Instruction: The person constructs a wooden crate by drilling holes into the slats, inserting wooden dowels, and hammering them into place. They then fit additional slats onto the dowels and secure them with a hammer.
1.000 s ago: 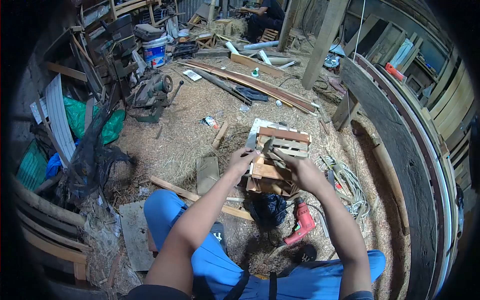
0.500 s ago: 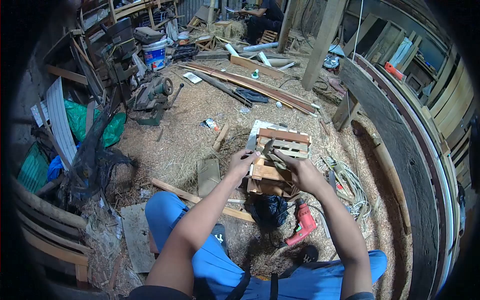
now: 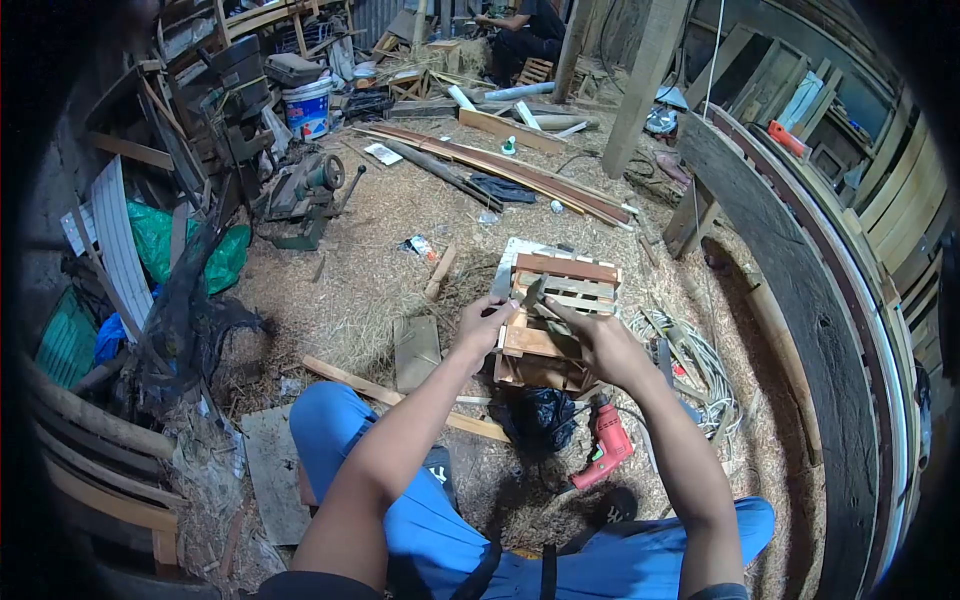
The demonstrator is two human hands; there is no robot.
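Both hands are over a small slatted wooden crate (image 3: 545, 343) on the shavings-covered floor. My left hand (image 3: 483, 328) is closed at the crate's left side, its thumb and fingers pinched together; what they hold is too small to make out. My right hand (image 3: 608, 348) is closed at the crate's right side, gripping a flat grey blade-like piece (image 3: 536, 292) that points up and left over the slats. A reddish-brown wood strip (image 3: 567, 268) lies across the far end of the crate.
A red power drill (image 3: 607, 445) lies by my right foot, near a black plastic bag (image 3: 540, 418). Coiled cable (image 3: 705, 375) is at the right. A long dark beam (image 3: 800, 270) borders the right side. Timber strips (image 3: 500, 170) lie ahead; a person (image 3: 525, 40) sits at the back.
The grey piece in my right hand has tilted slightly, while both hands stay almost in place. The person at the back has shifted their arm.
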